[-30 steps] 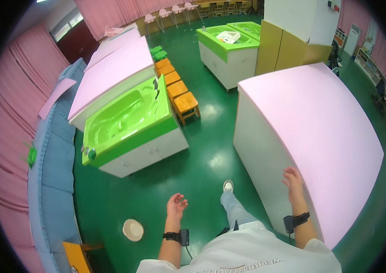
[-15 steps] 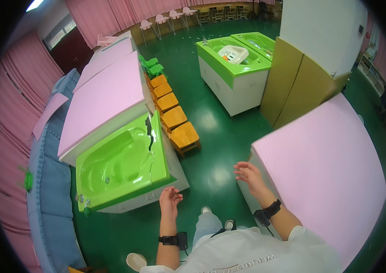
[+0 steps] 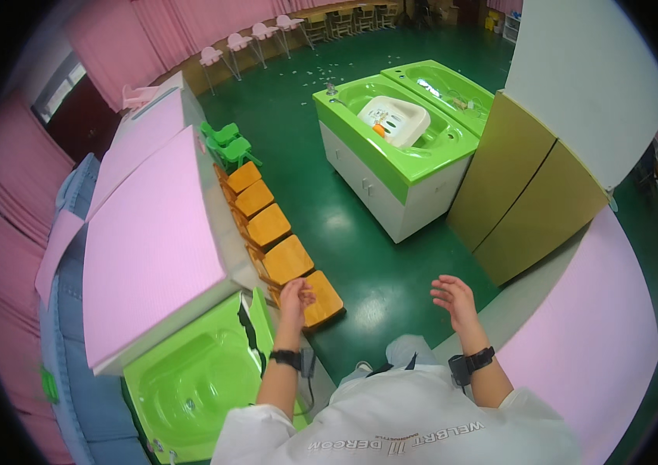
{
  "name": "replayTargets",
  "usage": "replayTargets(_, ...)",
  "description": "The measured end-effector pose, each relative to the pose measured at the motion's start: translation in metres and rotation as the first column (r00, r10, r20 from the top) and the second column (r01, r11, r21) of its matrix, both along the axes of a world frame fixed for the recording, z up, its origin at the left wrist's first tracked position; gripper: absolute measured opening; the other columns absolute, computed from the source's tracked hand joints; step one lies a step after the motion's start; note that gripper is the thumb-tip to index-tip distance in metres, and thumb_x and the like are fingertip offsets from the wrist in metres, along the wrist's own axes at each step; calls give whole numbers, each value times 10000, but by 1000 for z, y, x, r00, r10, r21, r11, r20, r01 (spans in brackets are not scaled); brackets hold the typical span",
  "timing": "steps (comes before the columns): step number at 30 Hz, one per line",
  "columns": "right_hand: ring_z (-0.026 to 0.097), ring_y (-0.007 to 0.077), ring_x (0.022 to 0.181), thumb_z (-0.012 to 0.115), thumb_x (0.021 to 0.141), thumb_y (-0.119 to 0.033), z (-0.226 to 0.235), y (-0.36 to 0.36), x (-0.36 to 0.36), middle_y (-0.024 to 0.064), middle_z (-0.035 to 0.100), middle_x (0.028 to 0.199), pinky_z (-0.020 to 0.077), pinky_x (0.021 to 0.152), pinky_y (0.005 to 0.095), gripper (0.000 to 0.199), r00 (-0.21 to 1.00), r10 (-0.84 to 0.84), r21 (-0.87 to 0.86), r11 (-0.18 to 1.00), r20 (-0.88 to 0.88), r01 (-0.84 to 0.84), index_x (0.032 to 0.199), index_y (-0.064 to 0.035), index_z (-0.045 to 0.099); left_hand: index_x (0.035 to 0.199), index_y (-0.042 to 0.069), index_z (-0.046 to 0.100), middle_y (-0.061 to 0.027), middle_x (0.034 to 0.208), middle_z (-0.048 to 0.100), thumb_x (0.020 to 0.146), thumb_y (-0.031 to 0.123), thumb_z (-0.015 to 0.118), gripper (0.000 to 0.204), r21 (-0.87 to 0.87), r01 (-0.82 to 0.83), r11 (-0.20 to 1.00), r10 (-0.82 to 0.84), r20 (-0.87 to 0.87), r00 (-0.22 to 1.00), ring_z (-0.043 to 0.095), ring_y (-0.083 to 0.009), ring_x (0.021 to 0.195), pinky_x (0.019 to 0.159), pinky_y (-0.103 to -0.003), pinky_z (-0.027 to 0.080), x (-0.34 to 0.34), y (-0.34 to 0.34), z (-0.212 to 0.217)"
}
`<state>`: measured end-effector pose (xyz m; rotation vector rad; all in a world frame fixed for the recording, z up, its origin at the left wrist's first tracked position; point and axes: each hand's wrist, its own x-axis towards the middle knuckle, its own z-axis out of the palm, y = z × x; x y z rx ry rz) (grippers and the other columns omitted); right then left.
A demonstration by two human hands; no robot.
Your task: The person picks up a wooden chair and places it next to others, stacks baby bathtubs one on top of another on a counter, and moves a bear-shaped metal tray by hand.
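Observation:
My left hand (image 3: 295, 294) is raised in front of me with loosely curled fingers and holds nothing. It hovers over the nearest of a row of small orange wooden chairs (image 3: 307, 293). My right hand (image 3: 453, 298) is open with fingers spread, empty, above the green floor (image 3: 368, 256) beside a pink-topped table (image 3: 608, 310). Both wrists wear black bands. Just left of my left arm is a green bathtub unit (image 3: 189, 380).
A long pink-topped counter (image 3: 151, 240) runs along the left. Ahead stands a green double tub unit (image 3: 391, 147) with a white basin (image 3: 392, 120) in it. A tan cabinet (image 3: 523, 194) stands to the right. Green small chairs (image 3: 224, 139) and pink chairs (image 3: 251, 39) stand farther off.
My view has moved forward along the aisle. The green tub on the left has slid down toward me, and my right hand has lifted off the pink table's edge.

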<state>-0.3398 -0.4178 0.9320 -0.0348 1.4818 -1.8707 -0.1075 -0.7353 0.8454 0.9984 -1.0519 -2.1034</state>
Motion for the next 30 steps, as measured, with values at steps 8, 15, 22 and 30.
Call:
replayTargets(8, 625, 173, 822, 470, 872, -127, -39, -162, -185, 101, 633, 998, 513, 690, 290, 246, 993, -105, -67, 992, 57, 108, 1086, -32, 545, 966, 74, 546, -60, 801, 575, 872, 217, 516, 174, -35, -153, 988, 155, 95, 983, 571, -188, 618, 558, -301, 479, -173, -241, 5)
replayTargets(15, 618, 178, 829, 467, 873, -133, -35, -376, -337, 106, 631, 1001, 508, 670, 276, 271, 994, 92, -38, 995, 56, -90, 1105, -8, 532, 962, 69, 544, -66, 824, 569, 869, 230, 548, 185, -21, -329, 944, 330, 83, 940, 582, -200, 624, 552, -301, 490, -236, -352, 28)
replayTargets(22, 601, 145, 827, 503, 874, -142, -11, -607, -438, 85, 628, 987, 489, 686, 254, 249, 965, 261, -60, 964, -6, -261, 1085, -18, 550, 928, 120, 576, -4, 811, 596, 859, 250, 573, 147, 162, -560, 813, 563, 31, 826, 547, -181, 669, 612, -310, 461, -253, -442, 14)
replayTargets(30, 598, 138, 817, 471, 890, -154, -57, -826, -509, 76, 621, 991, 492, 678, 254, 236, 988, 130, -18, 991, 80, -129, 1075, -36, 558, 880, 123, 571, 7, 758, 592, 898, 231, 493, 134, 252, -530, 810, 557, -44, 830, 515, -141, 629, 586, -286, 442, -317, -704, -15)
